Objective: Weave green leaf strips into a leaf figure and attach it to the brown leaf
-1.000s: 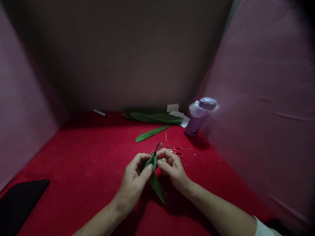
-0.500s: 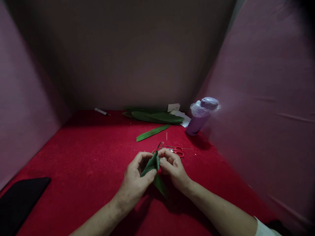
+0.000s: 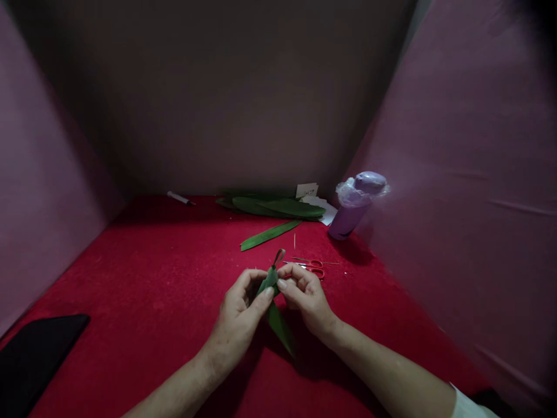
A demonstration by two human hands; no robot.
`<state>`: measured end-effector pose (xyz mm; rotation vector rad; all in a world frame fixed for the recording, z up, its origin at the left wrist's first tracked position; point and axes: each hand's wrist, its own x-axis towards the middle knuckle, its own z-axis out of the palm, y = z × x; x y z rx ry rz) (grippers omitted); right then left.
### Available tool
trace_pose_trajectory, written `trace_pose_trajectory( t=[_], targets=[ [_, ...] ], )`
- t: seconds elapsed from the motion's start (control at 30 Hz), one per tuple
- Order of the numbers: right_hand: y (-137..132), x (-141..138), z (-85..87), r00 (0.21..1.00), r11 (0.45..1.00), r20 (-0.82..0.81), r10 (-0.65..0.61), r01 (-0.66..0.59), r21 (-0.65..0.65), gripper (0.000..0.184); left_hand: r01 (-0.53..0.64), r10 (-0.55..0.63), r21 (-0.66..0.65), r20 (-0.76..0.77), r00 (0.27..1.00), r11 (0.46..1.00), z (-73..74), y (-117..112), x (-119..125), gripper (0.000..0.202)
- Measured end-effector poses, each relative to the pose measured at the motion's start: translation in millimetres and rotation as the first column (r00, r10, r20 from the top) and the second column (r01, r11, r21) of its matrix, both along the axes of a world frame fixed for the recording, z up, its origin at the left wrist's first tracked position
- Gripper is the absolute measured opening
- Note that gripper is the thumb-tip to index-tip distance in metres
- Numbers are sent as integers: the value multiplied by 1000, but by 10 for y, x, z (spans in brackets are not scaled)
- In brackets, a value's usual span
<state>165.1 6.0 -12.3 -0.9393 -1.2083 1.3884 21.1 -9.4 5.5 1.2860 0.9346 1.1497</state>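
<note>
Two-handed, pinching a folded leaf [image 3: 281, 330] between barely parted thumb and fingers of left hand [image 3: 237, 313] and right hand [image 3: 310, 300], nearer than the scissors [image 3: 310, 266], likely risking splitting from hard creasing or unfolding from loose grip.

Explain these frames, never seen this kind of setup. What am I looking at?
No machine here: these are a person's bare hands. Every picture comes from one camera worn on the head, looking forward and down, so the forearms enter from the bottom.

The left hand holds a folded green leaf, with a thin loop at its top. The right hand has its fingertips at the leaf's edge; whether they pinch it is hard to tell.

On the red surface, red-handled scissors lie just beyond the right hand. Farther off are a single leaf, a leaf pile and, to the right, a purple container with clear plastic around its top.
</note>
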Motion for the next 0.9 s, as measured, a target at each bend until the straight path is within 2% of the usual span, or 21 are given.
trace_pose_trajectory(
  t=[0.63,0.9],
  targets=[
    [-8,-10,33,999,1000,35,-21,21,-8,22,-32,43,-98,104,994,995,33,-4,11,14],
    [-12,-10,18,998,999,57,-4,2,44,21,-31,58,-170,153,986,985,-2,6,11,14]
  ],
)
